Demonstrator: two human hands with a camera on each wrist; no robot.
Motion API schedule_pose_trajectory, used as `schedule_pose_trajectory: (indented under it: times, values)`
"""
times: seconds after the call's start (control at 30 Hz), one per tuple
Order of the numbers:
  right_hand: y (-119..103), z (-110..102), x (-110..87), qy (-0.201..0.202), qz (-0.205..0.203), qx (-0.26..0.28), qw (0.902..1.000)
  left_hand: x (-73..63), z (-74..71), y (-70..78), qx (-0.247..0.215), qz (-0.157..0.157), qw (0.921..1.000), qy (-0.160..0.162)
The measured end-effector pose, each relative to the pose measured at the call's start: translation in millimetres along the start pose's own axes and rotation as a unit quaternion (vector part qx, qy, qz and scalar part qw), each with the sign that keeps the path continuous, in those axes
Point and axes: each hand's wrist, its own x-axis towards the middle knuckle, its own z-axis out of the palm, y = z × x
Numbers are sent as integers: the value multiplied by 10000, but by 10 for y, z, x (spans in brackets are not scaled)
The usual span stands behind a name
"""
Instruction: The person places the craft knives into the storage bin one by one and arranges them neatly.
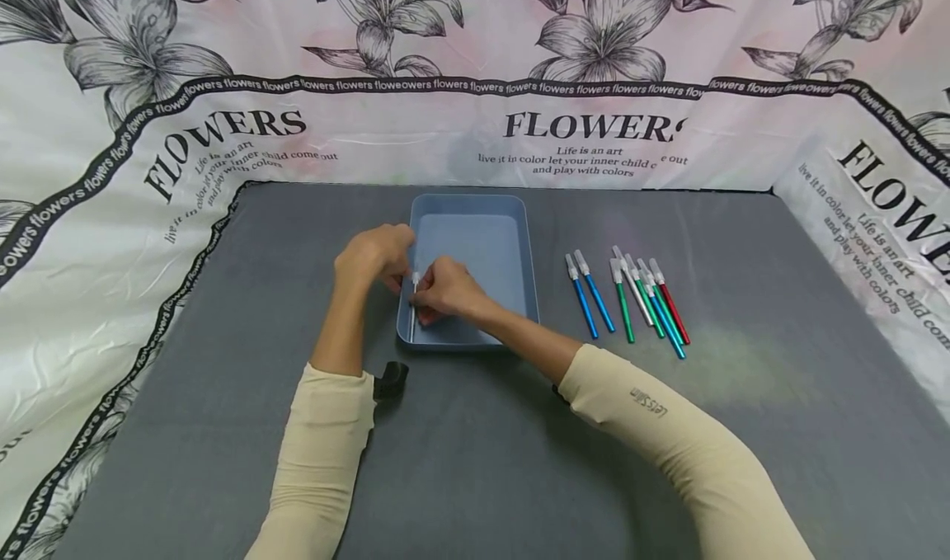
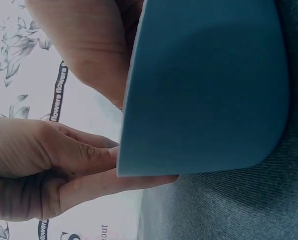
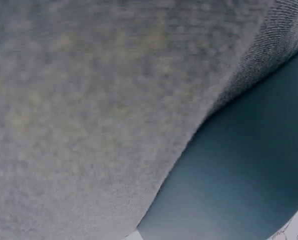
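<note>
left hand [image 1: 373, 255] grips the blue tray [image 1: 482, 247], right hand [image 1: 449, 288] pinches a capped pen [image 1: 415, 280] inside it

Soft, even light fills the head view, with a faint shadow on the table [image 1: 460, 461] by the right sleeve [image 1: 668, 444] and sheen on the curtain [image 1: 89, 321] at left. The left wrist view is dim and bluish, its tray [image 2: 203, 100] shaded against a pale background; the right wrist view shows grey fabric [image 3: 89, 120] blurred and grainy.
</note>
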Motion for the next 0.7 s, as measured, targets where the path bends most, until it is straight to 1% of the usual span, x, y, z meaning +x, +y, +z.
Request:
schedule_pose_trajectory:
  times: [0.2, 0.43, 0.53, 0.63, 0.7]
  values:
    - [-12, -20, -8, -22, 30, -1, 10000, 8, -4, -8, 86, 77, 9999, -51]
    - [-20, -57, -63, 98, -148, -454, 9988, 17, 5, -13, 151, 150, 9998, -25]
    - [-59, -90, -156, 260, -234, -667, 9972, 16, 4, -18, 139, 137, 9998, -25]
    - [-109, -159, -306, 546, -363, -860, 9941, 15, 1, -20, 63, 144, 9999, -10]
    - [-137, -239, -426, 774, -502, -860, 9920, 15, 2, -20, -9, 149, 9999, -14]
